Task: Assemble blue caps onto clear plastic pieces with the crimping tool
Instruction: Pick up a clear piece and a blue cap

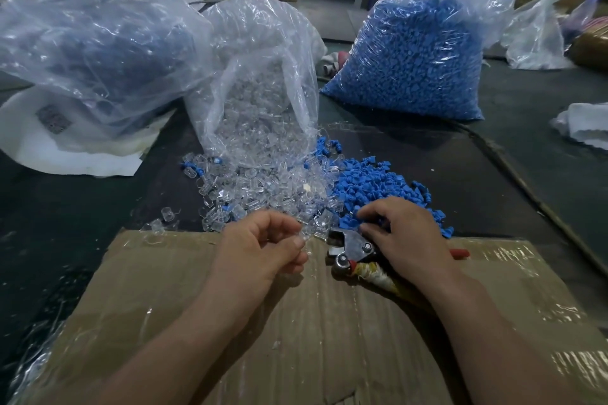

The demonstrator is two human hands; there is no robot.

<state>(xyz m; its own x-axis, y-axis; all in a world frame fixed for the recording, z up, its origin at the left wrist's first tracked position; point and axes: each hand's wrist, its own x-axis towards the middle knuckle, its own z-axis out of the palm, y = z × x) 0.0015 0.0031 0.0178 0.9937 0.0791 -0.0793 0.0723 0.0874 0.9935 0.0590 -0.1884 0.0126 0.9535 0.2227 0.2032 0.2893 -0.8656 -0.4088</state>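
1. L hand [263, 245]: fingers curled in, thumb + fingertips pinching a clear piece [305, 231]. The hand is blurred, so finer grip detail is hard to read.
2. It is at the far edge of the cardboard [296, 322], right at the near rim of the loose clear pile [260, 189].
3. R hand [403, 235]: palm down over the crimping tool [350, 248], fingers bent w/ tips dug into the loose blue caps [378, 181]. The thumb is hidden, and I can't tell if the tips hold a cap.
4. The crimping tool lies on the cardboard, metal head pointing toward the L hand and just beside it. 1 handle, wrapped in cloth, runs under the R wrist. A red handle tip [460, 253] shows on the R side of the hand.
5. The loose clear pile spills from the mouth of the middle bag [260, 92], which is full of the same clear pcs. The loose blue caps touch the pile on its R side, w/ a few mixed in.
6. A full bag of blue caps [411, 56] stands further back on the R, well apart from both hands.
7. A big bag [92, 39] at back L has dark blue contents and sits on a white round thing [65, 148].
8. A white cloth [585, 125] lies at the far R edge, on the dark tabletop [493, 194].
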